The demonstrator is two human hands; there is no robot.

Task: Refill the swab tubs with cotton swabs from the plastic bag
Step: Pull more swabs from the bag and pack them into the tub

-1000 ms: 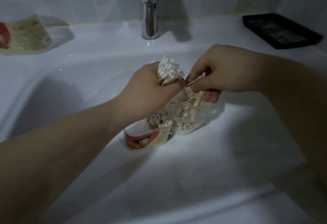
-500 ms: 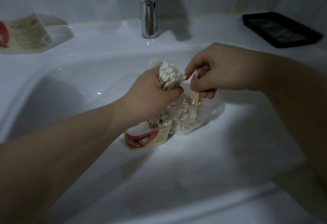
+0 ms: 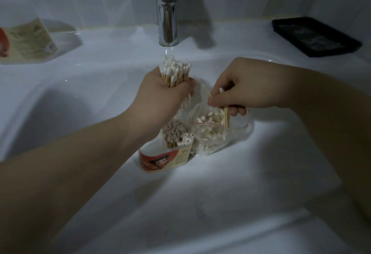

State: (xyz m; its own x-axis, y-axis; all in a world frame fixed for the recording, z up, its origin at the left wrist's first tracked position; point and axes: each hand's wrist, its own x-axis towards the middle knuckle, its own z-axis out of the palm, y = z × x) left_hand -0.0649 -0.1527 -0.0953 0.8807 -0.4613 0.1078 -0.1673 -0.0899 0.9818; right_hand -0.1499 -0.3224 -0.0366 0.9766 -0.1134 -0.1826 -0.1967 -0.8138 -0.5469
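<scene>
The left hand (image 3: 160, 101) is fisted round a thick bundle of cotton swabs (image 3: 174, 73), sticks upright, white heads up toward the faucet (image 3: 166, 13). The swab tub (image 3: 166, 157) leans in the sink basin (image 3: 220, 193) just below that fist, part-filled, its mouth tilted up toward it, so the left hand is the nearer one. The right hand (image 3: 241, 91) pinches a few loose swabs (image 3: 226, 115) over the plastic bag (image 3: 216, 135), which touches the tub's right side.

Two hands (image 3: 160, 101) (image 3: 247, 91), two tubs (image 3: 166, 159) (image 3: 28, 43), one bag (image 3: 212, 135)
</scene>
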